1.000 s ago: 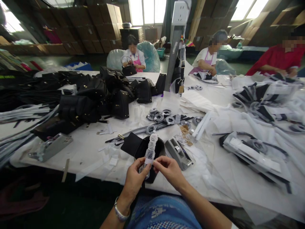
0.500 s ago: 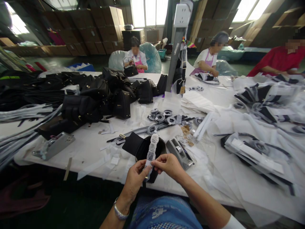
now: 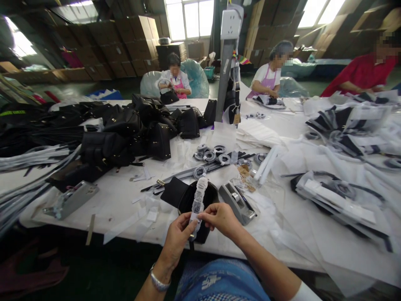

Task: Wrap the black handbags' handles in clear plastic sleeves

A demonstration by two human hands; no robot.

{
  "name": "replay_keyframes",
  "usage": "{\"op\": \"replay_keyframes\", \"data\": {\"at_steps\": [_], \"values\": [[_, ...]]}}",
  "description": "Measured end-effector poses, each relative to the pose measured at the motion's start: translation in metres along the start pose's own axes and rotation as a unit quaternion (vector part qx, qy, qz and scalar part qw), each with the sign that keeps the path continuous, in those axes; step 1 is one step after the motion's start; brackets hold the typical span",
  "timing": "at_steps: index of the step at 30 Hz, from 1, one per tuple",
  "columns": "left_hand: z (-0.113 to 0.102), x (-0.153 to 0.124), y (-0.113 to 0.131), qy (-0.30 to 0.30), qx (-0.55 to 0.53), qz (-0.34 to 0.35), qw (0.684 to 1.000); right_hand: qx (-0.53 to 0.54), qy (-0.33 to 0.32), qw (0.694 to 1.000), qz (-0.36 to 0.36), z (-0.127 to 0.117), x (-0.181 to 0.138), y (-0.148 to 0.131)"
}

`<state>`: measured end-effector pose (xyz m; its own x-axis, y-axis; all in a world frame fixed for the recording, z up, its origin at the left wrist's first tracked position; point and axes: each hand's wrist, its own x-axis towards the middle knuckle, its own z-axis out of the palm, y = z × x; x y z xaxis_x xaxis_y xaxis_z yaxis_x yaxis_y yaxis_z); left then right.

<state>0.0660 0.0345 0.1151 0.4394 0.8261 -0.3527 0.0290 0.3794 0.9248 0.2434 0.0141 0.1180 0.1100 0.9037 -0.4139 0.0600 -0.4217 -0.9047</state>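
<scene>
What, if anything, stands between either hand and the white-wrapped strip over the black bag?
Nothing visible does. The left hand pinches the wrapped strip near its lower end, and the right hand has its fingers at the same spot. The tape dispenser sits right of the bag, not in between.

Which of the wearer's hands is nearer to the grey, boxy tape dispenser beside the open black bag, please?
Right: the right hand is close to the tape dispenser, at its near-left side; the left hand is farther left.

Left hand (image 3: pixel 175 237) and right hand (image 3: pixel 222 218) pinch what seems a wrapped handle (image 3: pixel 199 194).
</scene>
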Motion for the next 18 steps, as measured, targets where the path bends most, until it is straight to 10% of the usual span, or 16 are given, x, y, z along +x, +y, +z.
{"op": "replay_keyframes", "data": {"at_steps": [18], "values": [[-0.003, 0.000, 0.000, 0.001, -0.026, -0.011, 1.000, 0.020, -0.027, 0.998, 0.049, 0.009, 0.010, 0.026]]}}
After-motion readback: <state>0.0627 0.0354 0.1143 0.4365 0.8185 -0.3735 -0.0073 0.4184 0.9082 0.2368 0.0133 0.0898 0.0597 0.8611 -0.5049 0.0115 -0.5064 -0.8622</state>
